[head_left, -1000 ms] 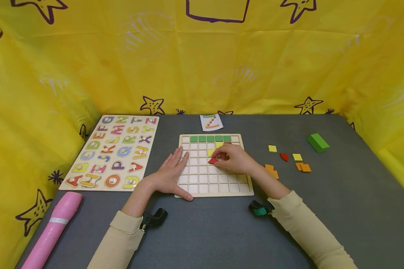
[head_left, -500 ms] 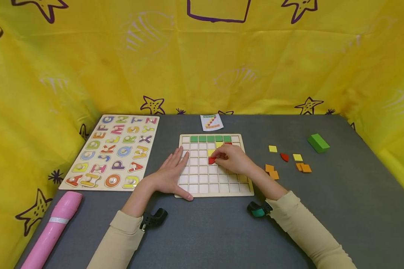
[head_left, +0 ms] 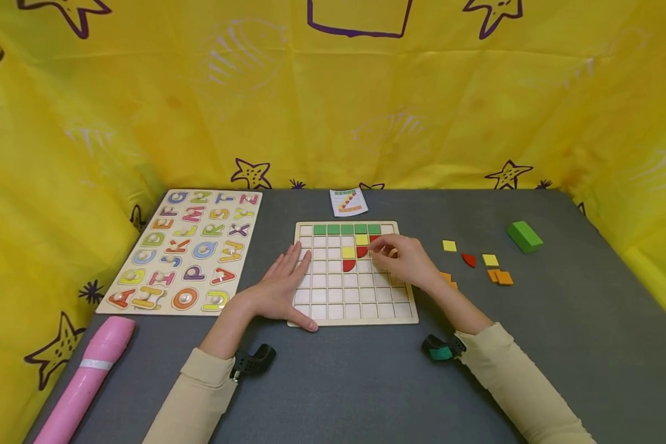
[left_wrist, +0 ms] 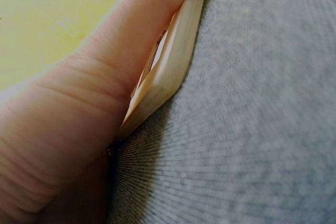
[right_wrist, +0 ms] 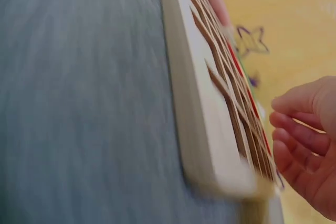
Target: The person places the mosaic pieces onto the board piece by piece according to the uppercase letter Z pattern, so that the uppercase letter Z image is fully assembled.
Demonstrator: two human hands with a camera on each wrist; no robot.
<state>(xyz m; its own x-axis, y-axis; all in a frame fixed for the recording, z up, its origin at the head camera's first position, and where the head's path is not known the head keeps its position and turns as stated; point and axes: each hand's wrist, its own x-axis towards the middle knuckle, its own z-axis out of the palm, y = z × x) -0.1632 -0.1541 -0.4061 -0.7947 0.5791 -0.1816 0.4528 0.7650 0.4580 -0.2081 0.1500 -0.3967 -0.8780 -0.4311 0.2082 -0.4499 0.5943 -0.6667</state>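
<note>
A wooden grid board (head_left: 335, 296) lies on the table, with a row of green squares (head_left: 346, 229) near its top. Below them run yellow squares (head_left: 348, 252) and red quarter-circle pieces (head_left: 348, 265) on a diagonal. My left hand (head_left: 277, 288) rests spread over the board's left edge, its thumb on the front corner, as the left wrist view shows up close. Just right of the red pieces, my right hand (head_left: 402, 260) hovers over the board's right side. Its fingers are loosely bent, and the right wrist view shows nothing in the hand (right_wrist: 310, 140).
A small pattern card (head_left: 349, 202) lies behind the board. To the right are loose yellow squares (head_left: 449, 245), a red piece (head_left: 468, 259), orange squares (head_left: 504, 277) and a green block (head_left: 524, 236). A letter puzzle (head_left: 180, 253) and pink tube (head_left: 97, 364) lie left.
My right hand has let go of the red quarter-circle piece, which now sits in its cell, and has moved a little to the right. The left hand has stayed in place.
</note>
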